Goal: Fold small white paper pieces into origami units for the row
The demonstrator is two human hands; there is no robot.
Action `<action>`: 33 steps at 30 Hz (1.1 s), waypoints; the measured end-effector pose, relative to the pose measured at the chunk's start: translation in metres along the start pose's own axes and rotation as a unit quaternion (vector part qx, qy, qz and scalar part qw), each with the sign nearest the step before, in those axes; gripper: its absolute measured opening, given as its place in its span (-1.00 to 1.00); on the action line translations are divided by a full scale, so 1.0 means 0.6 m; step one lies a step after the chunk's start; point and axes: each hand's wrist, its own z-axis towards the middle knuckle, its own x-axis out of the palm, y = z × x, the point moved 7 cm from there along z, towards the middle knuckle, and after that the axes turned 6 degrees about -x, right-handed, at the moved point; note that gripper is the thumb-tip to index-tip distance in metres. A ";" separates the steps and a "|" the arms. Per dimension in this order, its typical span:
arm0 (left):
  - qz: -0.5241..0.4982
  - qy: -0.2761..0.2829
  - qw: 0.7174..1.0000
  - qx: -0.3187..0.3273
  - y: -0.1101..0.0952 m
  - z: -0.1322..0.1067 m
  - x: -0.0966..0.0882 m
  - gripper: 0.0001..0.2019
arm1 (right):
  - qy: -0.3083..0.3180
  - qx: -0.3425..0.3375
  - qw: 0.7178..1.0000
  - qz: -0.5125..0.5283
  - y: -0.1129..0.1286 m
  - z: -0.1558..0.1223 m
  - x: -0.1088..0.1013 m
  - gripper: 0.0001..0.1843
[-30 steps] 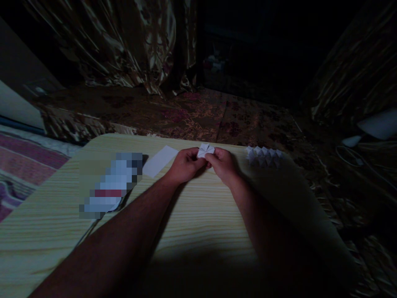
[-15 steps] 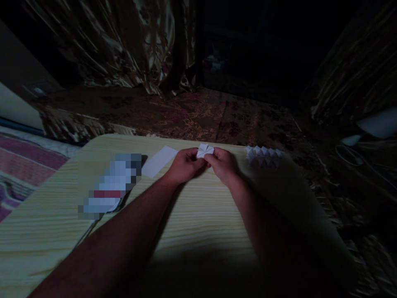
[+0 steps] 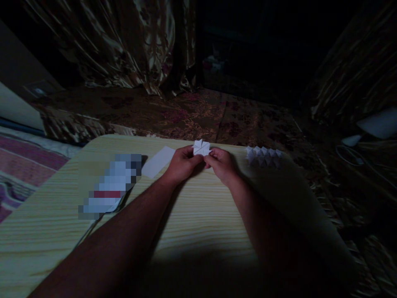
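Observation:
A small folded white paper piece (image 3: 201, 147), with creases and pointed flaps, is held up near the far edge of the table. My left hand (image 3: 183, 165) pinches it from the left and below, thumb on its lower edge. My right hand (image 3: 221, 164) is closed at its lower right corner, thumb and fingers together on the paper. Left of my left hand lies a flat white paper strip (image 3: 157, 162). To the right of my right hand stand several spiky folded white paper pieces (image 3: 263, 157) in rows.
The light wood-grain table (image 3: 198, 207) has a rounded far left corner. On its left lies a pixelated pale object (image 3: 111, 186), with a cable (image 3: 83, 234) running toward me. A patterned cloth-covered ledge (image 3: 192, 111) is behind the table. A white lamp-like object (image 3: 378, 124) stands far right.
The folded paper has moved slightly up and left and is turned, with a flap now sticking up at its top. My right fingers have shifted to its lower right corner.

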 end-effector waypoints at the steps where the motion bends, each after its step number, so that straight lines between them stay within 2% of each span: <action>1: -0.003 0.002 1.000 0.000 0.000 0.001 0.000 -0.78 | 0.002 -0.002 1.000 -0.005 0.001 0.000 0.000 -0.93; 5: -0.011 0.002 1.000 0.000 0.001 0.005 -0.004 -0.79 | 0.015 0.002 1.000 -0.017 0.001 -0.001 0.003 -0.93; 12: -0.056 -0.008 0.998 -0.036 0.010 0.005 -0.008 -0.74 | 0.024 0.010 0.999 -0.030 0.001 -0.003 0.009 -0.94; 19: -0.093 -0.009 0.995 -0.043 0.012 0.006 -0.008 -0.84 | 0.006 0.020 0.999 -0.029 0.001 -0.003 -0.001 -0.90; 26: -0.098 0.003 0.993 -0.058 0.021 0.009 -0.009 -0.84 | 0.001 0.008 1.000 0.018 -0.003 -0.001 -0.005 -0.85; 33: -0.107 0.008 0.992 -0.060 0.014 0.005 -0.004 -0.84 | 0.001 0.016 0.998 0.066 -0.005 0.001 -0.003 -0.84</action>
